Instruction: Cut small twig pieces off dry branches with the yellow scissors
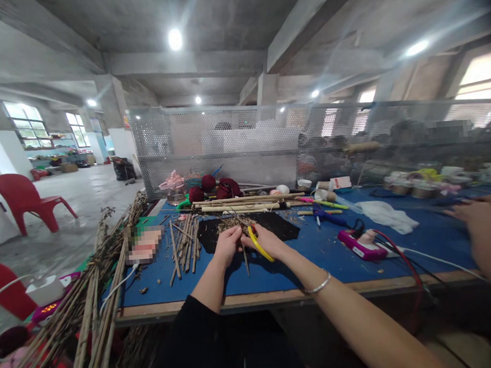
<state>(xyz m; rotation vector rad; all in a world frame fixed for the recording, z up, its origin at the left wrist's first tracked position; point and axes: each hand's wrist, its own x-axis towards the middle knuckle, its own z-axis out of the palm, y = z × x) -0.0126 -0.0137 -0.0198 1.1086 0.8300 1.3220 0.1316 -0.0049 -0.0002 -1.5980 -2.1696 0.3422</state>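
Near the middle of the blue table, my left hand pinches a thin dry stem that points down between both hands. My right hand is closed on yellow-handled scissors, whose blades lie close to the left fingertips. Beneath and beyond the fingers, dry plant bits are heaped on a black cloth. Cut dry sticks lie loosely just left of my left hand.
Long dry stalks lean over the table's left side. Behind are dark red yarn balls and a mesh partition. A purple power strip with cables lies right. Another person's hand works at far right.
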